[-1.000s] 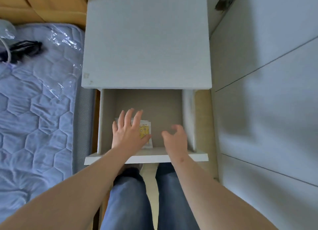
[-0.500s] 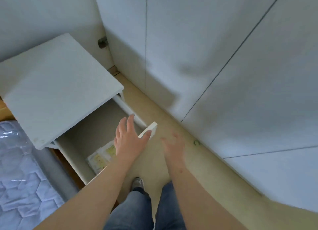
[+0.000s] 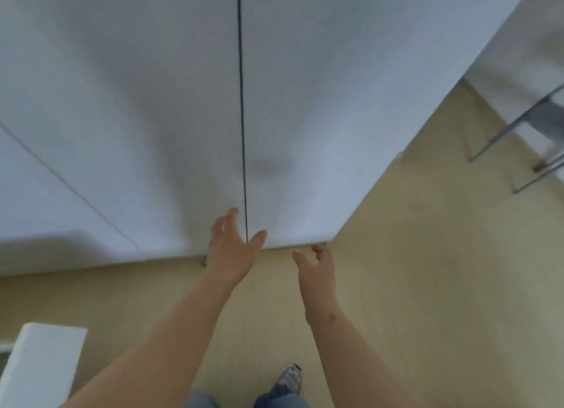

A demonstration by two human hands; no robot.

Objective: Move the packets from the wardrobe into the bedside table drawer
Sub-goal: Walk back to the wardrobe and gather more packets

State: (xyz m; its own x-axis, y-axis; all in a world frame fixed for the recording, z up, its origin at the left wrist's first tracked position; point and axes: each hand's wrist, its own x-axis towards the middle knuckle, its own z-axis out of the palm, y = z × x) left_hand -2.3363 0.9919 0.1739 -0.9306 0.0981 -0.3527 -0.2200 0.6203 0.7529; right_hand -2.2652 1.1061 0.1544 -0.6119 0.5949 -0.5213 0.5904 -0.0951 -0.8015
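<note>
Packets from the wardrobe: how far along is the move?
Done: nothing shows; the drawer is out of view. In hand: nothing; left hand and right hand, empty, reach toward the closed wardrobe doors. Left: open them, fetch packets, carry them to the bedside table.

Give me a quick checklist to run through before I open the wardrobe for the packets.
1. Left hand free: ok, fingers relaxed, holding nothing.
2. Right hand free: ok, loosely curled, holding nothing.
3. Wardrobe doors open: not ok, both are shut with only a thin seam between them.
4. Hands at the doors: ok, the left one lies over the seam near the bottom edge; contact cannot be told.
5. Packets in sight: cannot tell, none show with the doors shut.
6. Drawer ready: cannot tell, only a corner of the bedside table shows at lower left.
</note>
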